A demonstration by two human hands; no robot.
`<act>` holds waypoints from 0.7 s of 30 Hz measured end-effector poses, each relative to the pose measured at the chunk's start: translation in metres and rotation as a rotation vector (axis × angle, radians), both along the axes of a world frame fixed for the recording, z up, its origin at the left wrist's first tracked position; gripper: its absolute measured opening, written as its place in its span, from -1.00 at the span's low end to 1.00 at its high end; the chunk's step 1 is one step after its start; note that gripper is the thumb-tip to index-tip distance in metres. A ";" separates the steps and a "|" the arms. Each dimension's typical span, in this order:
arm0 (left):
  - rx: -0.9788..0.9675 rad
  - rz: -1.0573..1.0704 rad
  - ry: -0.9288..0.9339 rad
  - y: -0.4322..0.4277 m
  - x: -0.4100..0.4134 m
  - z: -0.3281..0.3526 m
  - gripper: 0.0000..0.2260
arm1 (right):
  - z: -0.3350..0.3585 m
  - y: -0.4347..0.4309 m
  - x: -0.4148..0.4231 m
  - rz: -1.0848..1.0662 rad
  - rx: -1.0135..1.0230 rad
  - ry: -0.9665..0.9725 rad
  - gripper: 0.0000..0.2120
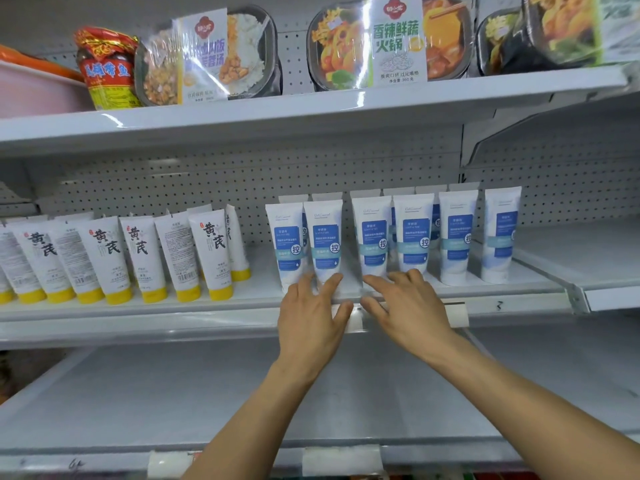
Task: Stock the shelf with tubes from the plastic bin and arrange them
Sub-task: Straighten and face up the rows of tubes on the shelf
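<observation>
Head | left hand, right hand spread at blue tubes | yellow-capped tubes leftward | meal trays above

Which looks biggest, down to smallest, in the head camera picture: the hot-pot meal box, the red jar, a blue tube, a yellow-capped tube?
1. hot-pot meal box
2. red jar
3. blue tube and yellow-capped tube: these look about alike, so I would not rank them.

Right tubes: white, with blue label panels and pale teal bands, as I see them.
Left tubes: white, black brush lettering, yellow caps.
Shelf: plain light grey.
Back panel: grey; I make out an even grid of dots.
Jar: red and yellow wrap.
</observation>
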State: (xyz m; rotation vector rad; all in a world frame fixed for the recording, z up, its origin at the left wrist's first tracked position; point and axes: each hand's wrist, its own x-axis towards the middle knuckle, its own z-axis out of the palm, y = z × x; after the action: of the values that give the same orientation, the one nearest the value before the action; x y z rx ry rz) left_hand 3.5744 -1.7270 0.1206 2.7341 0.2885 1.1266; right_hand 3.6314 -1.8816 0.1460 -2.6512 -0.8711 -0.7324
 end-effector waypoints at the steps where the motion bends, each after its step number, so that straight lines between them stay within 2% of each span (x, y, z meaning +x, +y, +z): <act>1: 0.017 0.014 -0.002 -0.001 0.002 -0.001 -0.47 | -0.001 0.001 0.000 -0.018 -0.022 0.000 -0.55; 3: 0.047 0.041 -0.003 -0.001 0.005 -0.001 -0.44 | -0.003 0.002 0.001 -0.042 -0.059 0.018 -0.49; 7: 0.079 0.103 0.086 -0.005 0.006 0.002 -0.36 | -0.004 0.005 0.004 -0.044 -0.068 0.045 -0.20; 10: 0.068 0.110 0.103 -0.007 0.006 0.003 -0.33 | -0.005 0.006 0.008 -0.042 -0.072 0.050 -0.29; 14: 0.066 0.109 0.095 -0.007 0.009 0.002 -0.33 | -0.006 0.006 0.009 -0.042 -0.075 0.046 -0.29; 21: 0.065 0.108 0.094 -0.006 0.010 0.002 -0.40 | -0.003 0.003 0.007 0.001 -0.087 0.073 -0.41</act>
State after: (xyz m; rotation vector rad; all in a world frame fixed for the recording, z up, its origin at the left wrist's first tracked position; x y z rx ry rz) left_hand 3.5840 -1.7330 0.1222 2.8654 0.4249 1.0520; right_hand 3.6384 -1.8786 0.1433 -2.7345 -0.9045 -0.6057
